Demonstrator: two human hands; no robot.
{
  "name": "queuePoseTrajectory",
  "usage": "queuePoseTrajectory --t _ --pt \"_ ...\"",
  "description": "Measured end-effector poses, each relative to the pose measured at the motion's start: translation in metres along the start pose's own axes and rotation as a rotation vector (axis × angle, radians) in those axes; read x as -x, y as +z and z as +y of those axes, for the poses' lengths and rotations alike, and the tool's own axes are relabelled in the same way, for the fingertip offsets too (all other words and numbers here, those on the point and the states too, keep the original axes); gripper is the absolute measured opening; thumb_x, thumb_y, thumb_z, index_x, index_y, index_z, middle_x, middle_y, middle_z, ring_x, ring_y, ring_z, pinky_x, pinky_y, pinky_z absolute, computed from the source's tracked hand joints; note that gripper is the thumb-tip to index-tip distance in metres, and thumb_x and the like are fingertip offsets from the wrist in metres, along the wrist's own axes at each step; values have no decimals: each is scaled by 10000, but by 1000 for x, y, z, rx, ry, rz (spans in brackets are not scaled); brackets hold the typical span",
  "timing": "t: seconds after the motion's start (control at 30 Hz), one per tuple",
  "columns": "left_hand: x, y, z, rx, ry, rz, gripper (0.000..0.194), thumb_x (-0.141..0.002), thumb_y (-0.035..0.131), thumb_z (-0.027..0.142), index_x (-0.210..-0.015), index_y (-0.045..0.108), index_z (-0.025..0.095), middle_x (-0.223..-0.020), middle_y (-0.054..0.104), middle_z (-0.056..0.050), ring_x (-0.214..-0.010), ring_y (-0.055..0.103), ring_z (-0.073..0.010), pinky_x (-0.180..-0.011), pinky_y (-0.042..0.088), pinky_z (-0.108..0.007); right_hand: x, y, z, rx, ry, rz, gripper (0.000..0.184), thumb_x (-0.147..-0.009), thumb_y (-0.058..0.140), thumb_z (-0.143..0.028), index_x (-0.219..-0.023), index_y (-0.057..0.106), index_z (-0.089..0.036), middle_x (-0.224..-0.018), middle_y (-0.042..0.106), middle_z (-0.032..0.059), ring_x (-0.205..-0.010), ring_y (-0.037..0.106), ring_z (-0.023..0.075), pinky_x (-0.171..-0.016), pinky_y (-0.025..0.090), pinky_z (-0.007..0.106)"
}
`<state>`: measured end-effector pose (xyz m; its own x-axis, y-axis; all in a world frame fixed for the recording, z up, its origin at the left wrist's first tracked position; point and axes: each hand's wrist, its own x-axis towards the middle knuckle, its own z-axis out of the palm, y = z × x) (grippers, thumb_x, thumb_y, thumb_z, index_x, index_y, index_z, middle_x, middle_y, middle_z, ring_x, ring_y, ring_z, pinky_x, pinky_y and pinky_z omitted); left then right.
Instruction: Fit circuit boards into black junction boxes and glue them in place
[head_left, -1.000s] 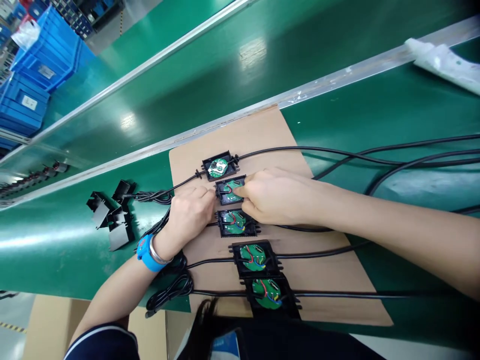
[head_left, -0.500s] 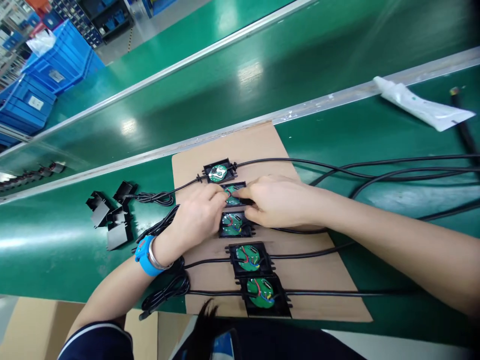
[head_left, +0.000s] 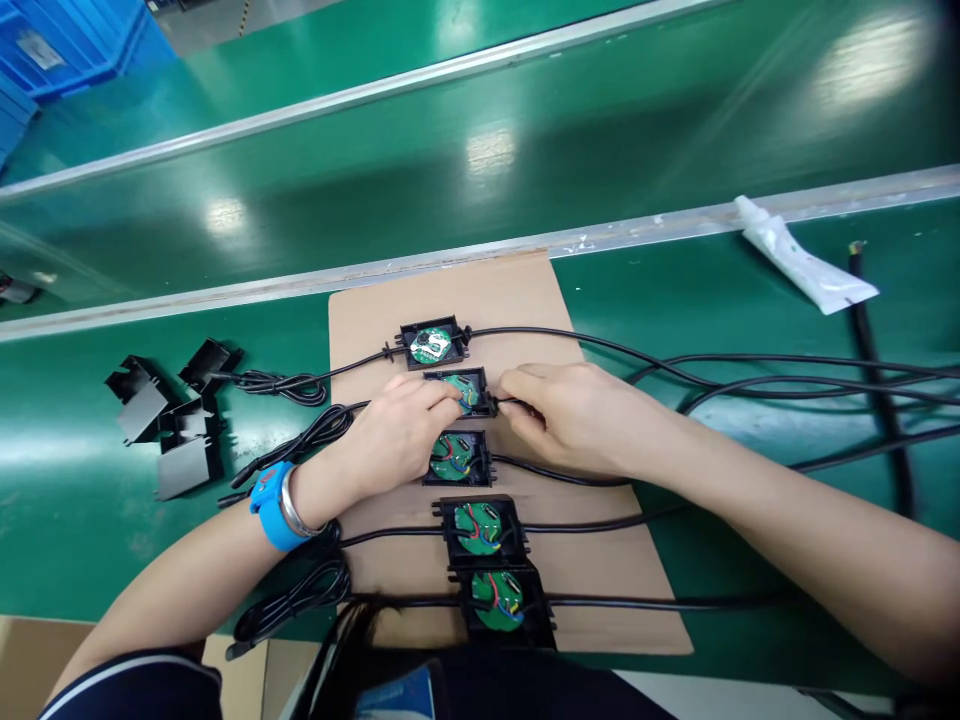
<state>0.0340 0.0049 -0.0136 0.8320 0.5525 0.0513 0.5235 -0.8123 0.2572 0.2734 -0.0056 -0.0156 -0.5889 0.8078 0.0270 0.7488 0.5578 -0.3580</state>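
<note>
Several black plastic housings with round green circuit boards lie in a column on a cardboard sheet (head_left: 442,285). My left hand (head_left: 401,425) bends its fingers over the left part of the second housing from the top (head_left: 471,392), holding it down. At that housing's right end, my right hand (head_left: 562,410) pinches the black cable (head_left: 517,402) where it leaves the case. White paste covers part of the board in the top housing (head_left: 433,345). Red, blue and yellow wires show in the third (head_left: 454,457), fourth (head_left: 480,530) and bottom (head_left: 496,600) housings.
Loose black covers (head_left: 180,430) lie on the green bench at left, beside coiled black cables (head_left: 296,588). Other cables (head_left: 750,383) run off to the right. A white tube (head_left: 806,258) rests near the metal rail, and a blue crate (head_left: 82,45) stands at the far left.
My right hand has moved from the second housing's circuit board to the cable at its right end. My left hand stays at the housing's left side. The camera view has shifted.
</note>
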Motion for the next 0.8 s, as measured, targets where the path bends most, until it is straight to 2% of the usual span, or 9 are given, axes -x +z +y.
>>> queuePoseTrajectory --t 0.13,0.2,0.27,0.33,0.47,0.57,0.67,0.73,0.8 --pt "-1 1 2 8 -7 22 300 -865 450 22 -1044 662 137 -1167 699 -81 -1019 635 -208 -929 493 -372 2 26 4 -44 2 219 262 -994 347 -263 -906 570 -157 -850 658 93 -742 619 181 -670 459 291" --pt "-1 1 3 -6 -18 22 300 -870 437 22 -1046 651 136 -1123 704 -87 -989 632 -204 -924 490 -365 2 33 6 -106 25 270 249 -1002 346 -273 -911 550 -162 -838 648 84 -735 610 175 -684 470 292" --pt "-2 0 5 -25 -34 7 312 -871 419 20 -1063 635 138 -1041 706 -82 -920 626 -199 -880 492 -352 2 34 8 -119 24 227 235 -995 342 -258 -889 533 -171 -804 628 69 -693 580 166 -674 455 293" --pt "-2 0 6 -43 -49 -4 367 -860 411 14 -1142 611 137 -990 697 -74 -868 614 -198 -837 490 -342 0 28 9 -91 9 124 224 -979 343 -233 -872 530 -175 -789 621 59 -664 556 159 -655 424 290" --pt "-5 -1 9 -82 -33 -6 477 -833 438 26 -1282 567 125 -1017 672 -80 -874 602 -210 -804 477 -343 -6 10 4 95 27 -70 206 -942 385 -200 -878 578 -166 -787 638 61 -629 542 162 -571 297 292" --pt "-11 -4 11 -134 -18 -57 360 -833 452 57 -1126 652 124 -963 645 -91 -851 587 -223 -759 462 -355 -12 1 -7 246 23 -154 203 -894 413 -137 -900 616 -152 -804 654 92 -637 545 182 -549 205 315" --pt "-17 -8 11 -143 -18 -105 288 -793 484 78 -1007 671 126 -966 636 -104 -868 589 -236 -762 463 -365 -13 1 -14 283 12 -148 215 -882 422 -120 -905 635 -132 -817 660 126 -656 543 197 -548 194 323" --pt "-17 -9 11 -122 -30 -120 328 -769 502 88 -1056 658 122 -1013 644 -106 -909 597 -244 -791 474 -372 -10 6 -12 267 -9 -85 250 -905 403 -118 -894 652 -134 -826 662 122 -685 542 198 -554 227 319" --pt "-15 -9 9 -102 -38 -103 422 -759 502 78 -1161 626 121 -1086 648 -106 -965 601 -242 -833 484 -369 -5 13 -4 238 -28 23 279 -926 397 -131 -867 670 -140 -871 665 119 -756 552 203 -599 308 309"
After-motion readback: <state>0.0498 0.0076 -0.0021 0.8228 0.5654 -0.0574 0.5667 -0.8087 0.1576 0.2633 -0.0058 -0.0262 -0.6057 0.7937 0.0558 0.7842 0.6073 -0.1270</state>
